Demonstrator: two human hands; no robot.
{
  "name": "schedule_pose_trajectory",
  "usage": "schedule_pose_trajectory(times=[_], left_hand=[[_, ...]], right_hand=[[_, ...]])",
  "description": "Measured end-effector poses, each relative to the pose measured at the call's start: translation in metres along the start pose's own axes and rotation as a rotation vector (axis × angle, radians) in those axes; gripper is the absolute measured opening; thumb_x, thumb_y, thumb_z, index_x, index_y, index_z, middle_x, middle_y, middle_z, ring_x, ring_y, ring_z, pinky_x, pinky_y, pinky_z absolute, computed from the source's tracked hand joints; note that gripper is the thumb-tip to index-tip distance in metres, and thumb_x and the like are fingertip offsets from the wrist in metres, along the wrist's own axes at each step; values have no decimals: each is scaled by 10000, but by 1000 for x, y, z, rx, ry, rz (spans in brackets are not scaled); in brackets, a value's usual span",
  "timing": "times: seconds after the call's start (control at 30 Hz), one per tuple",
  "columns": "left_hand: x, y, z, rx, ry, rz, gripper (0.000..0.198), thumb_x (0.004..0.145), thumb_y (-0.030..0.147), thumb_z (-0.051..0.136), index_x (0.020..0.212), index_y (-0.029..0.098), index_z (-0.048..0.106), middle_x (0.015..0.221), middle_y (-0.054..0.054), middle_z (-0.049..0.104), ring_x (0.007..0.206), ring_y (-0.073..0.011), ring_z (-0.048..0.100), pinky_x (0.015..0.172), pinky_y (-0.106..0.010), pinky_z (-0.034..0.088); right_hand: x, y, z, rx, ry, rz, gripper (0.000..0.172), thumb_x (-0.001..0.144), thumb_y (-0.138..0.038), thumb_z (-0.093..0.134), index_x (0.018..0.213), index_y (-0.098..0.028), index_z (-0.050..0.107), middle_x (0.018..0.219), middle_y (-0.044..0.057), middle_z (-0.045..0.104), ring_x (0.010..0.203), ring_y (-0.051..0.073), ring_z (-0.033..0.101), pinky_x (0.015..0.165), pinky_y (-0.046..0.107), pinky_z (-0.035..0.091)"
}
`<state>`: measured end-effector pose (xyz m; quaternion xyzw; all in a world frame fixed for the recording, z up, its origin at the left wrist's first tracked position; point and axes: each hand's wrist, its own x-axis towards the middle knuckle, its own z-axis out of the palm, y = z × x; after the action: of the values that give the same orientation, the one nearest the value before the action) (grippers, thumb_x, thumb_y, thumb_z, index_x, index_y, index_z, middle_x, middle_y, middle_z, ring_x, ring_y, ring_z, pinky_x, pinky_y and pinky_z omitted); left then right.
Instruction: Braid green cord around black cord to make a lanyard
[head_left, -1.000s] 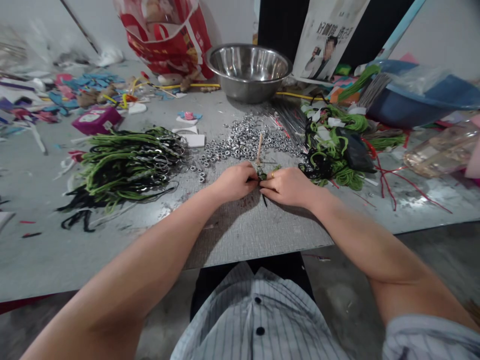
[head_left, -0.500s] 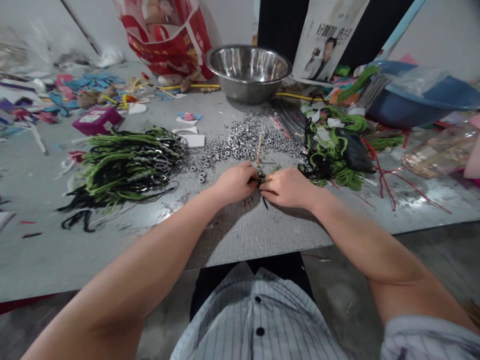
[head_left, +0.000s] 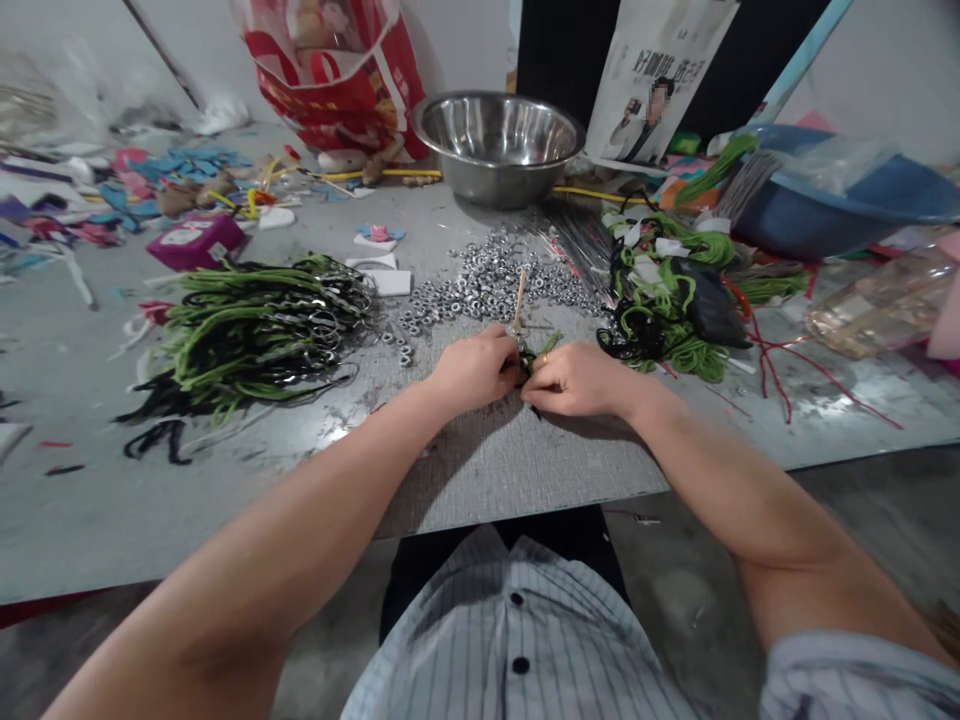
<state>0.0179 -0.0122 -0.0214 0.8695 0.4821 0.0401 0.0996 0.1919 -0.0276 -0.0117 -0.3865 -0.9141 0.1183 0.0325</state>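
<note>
My left hand (head_left: 478, 368) and my right hand (head_left: 574, 378) meet near the table's front edge, fingers closed on a short green and black cord (head_left: 531, 358) between them. Most of the cord is hidden by the fingers. A thin wooden stick (head_left: 519, 297) stands just beyond the fingertips. Behind it spreads a pile of small silver metal rings (head_left: 487, 275). To the left lies a bundle of green and black cords (head_left: 255, 325) with metal clasps at its right end. A tangle of loose green and black cords (head_left: 667, 290) lies right of my right hand.
A steel bowl (head_left: 499, 150) stands at the back, beside a red and clear bag (head_left: 337, 90). At the right are a blue basin (head_left: 817, 215), red cords (head_left: 776, 365) and a clear bottle (head_left: 862, 305). A purple box (head_left: 196, 240) and coloured scraps (head_left: 124, 190) lie left.
The fingers of my two hands have moved slightly apart, and more of the green cord shows between them. The surrounding things have stayed put.
</note>
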Motion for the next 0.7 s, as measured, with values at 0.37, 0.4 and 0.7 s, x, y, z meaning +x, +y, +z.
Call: schedule_pose_trajectory(times=[0.37,0.4,0.7], left_hand=[[1,-11,2,-165,9,94,321,776,327,616,1044,160,562,1060,-88,576,914,-200,597,785,-304,459],[1,-10,2,-153,18,76,337,773,332,625,1051,157,555,1064,-92,575,934,-207,593,796,-312,458],[-13,11,-7,26,-38,-25,328,843,344,558,1081,119,530,1134,-140,574,1068,-271,572,856,-340,447]], right_hand=[[1,10,-2,-110,185,171,282,885,-296,473,841,-174,724,817,60,679,778,171,584,674,280,363],[0,11,-3,-128,206,195,274,888,-299,478,866,-168,718,867,73,680,820,182,588,700,287,376],[0,-8,-1,-249,-13,257,399,935,-371,400,1005,-71,653,1085,180,662,1027,285,603,869,393,427]])
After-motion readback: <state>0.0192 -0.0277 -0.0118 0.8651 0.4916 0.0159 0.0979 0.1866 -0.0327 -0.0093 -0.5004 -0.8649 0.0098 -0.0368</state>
